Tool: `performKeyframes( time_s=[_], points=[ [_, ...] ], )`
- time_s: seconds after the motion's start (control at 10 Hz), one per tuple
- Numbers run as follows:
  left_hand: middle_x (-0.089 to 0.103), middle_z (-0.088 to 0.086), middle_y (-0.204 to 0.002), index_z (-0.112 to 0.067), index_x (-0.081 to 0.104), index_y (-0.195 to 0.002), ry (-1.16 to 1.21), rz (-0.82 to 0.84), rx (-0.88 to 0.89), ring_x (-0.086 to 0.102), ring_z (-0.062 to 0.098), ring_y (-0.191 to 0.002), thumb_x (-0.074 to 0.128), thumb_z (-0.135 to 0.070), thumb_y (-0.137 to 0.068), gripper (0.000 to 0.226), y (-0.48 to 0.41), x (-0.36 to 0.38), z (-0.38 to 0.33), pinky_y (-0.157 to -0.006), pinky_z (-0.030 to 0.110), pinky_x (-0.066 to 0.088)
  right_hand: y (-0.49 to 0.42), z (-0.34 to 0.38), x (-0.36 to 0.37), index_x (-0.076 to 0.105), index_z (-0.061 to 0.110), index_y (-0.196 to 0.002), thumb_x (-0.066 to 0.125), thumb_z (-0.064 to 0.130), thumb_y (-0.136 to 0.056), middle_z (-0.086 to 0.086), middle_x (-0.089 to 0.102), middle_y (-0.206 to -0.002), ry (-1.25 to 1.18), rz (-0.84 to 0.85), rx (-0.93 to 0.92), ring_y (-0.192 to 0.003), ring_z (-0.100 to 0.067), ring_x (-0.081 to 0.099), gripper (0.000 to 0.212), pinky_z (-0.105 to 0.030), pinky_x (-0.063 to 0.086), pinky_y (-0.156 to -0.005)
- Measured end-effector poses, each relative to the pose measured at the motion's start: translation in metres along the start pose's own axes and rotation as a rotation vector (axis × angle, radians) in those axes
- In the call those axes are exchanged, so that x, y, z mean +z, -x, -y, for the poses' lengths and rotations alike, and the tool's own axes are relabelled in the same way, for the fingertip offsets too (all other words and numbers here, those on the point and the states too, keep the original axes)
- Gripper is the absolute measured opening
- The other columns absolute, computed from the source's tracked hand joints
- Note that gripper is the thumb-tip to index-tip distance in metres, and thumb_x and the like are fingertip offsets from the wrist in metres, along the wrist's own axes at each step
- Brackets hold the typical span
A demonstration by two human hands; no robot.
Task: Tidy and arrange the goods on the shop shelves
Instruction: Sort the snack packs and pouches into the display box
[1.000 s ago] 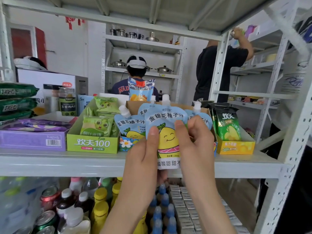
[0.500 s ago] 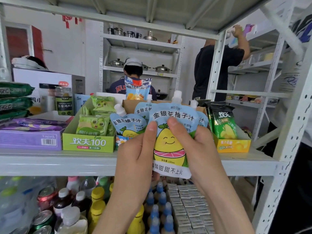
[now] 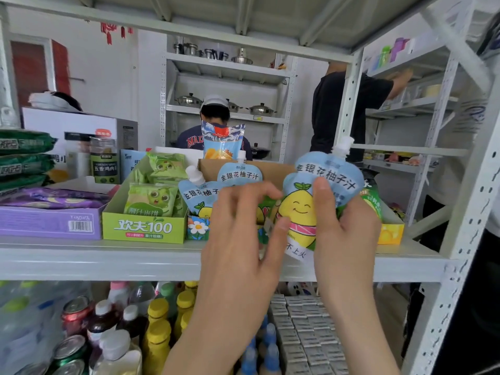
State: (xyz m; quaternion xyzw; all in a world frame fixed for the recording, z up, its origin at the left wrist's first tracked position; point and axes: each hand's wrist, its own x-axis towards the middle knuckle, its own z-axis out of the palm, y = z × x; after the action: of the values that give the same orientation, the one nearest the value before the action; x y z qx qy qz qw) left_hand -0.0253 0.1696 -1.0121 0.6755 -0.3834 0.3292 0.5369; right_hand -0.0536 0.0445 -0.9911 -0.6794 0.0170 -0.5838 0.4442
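Right hand point(image 3: 349, 231) is gripping the juice pouch point(image 3: 297, 209), spout tilting toward upper right; left hand point(image 3: 238, 234), fingers slack, is hovering alongside.

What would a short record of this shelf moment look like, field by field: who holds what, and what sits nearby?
Held item: blue juice pouch, tilted, white cap up and to the right
Right hand: grips the pouch, thumb on its front
Left hand: fingers spread, thumb by the pouch's lower edge, no grip
Behind: two matching pouches standing in a cardboard box
Beside: green snack box on the shelf
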Motion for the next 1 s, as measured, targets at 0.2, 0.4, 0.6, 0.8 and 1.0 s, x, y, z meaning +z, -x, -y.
performKeyframes(
  time_s=[0.2,0.4,0.6,0.8,1.0],
  points=[
    [0.052,-0.022,-0.135,-0.037,0.043,-0.149,-0.008,0.09,0.051,0.051,0.004,-0.129,0.04,-0.044,-0.106,0.044,-0.003,-0.001,-0.006,-0.103,0.025,0.045,0.014,0.018,0.009,0.062,0.024,-0.104,0.042,0.058,-0.102,0.005,0.064,-0.077,-0.217,0.068,-0.017,-0.07,-0.006,0.061,0.04,-0.029,0.05,-0.066],
    [0.07,-0.011,-0.081,-0.033,0.063,-0.117,0.107,0.119,-0.042,0.066,0.004,-0.074,0.058,-0.059,-0.092,0.036,-0.01,-0.023,0.004,-0.064,0.015,0.047,0.021,0.031,0.013,0.053,0.007,-0.097,0.035,0.063,-0.1,-0.001,0.058,-0.067,-0.296,0.302,0.038,-0.056,-0.019,0.058,0.059,-0.038,0.053,-0.053],
    [0.071,0.012,-0.075,-0.027,0.076,-0.094,0.526,0.16,-0.291,0.058,0.013,-0.063,0.076,-0.035,-0.086,0.012,-0.011,-0.022,0.012,-0.051,0.031,0.05,0.016,0.022,0.013,0.062,0.019,-0.094,0.043,0.034,-0.102,-0.014,0.064,-0.079,-0.247,0.219,-0.028,-0.06,-0.046,0.058,0.026,-0.065,0.051,-0.055],
    [0.065,-0.002,-0.062,-0.013,0.076,-0.093,0.653,0.049,-0.49,0.049,0.01,-0.045,0.069,-0.026,-0.092,0.015,-0.008,-0.018,0.016,-0.038,0.021,0.035,0.011,0.011,0.01,0.062,0.025,-0.088,0.051,0.024,-0.102,0.004,0.063,-0.084,-0.074,0.082,-0.172,-0.064,-0.028,0.054,0.018,-0.054,0.047,-0.055],
    [0.058,0.01,-0.066,-0.016,0.075,-0.088,0.677,0.008,-0.504,0.043,0.02,-0.049,0.067,-0.036,-0.092,0.022,-0.009,-0.018,0.018,-0.038,0.023,0.029,0.011,0.006,0.015,0.06,0.026,-0.094,0.06,0.019,-0.102,0.005,0.062,-0.081,-0.115,0.167,-0.094,-0.069,-0.026,0.057,0.011,-0.052,0.048,-0.054]
  ],
)
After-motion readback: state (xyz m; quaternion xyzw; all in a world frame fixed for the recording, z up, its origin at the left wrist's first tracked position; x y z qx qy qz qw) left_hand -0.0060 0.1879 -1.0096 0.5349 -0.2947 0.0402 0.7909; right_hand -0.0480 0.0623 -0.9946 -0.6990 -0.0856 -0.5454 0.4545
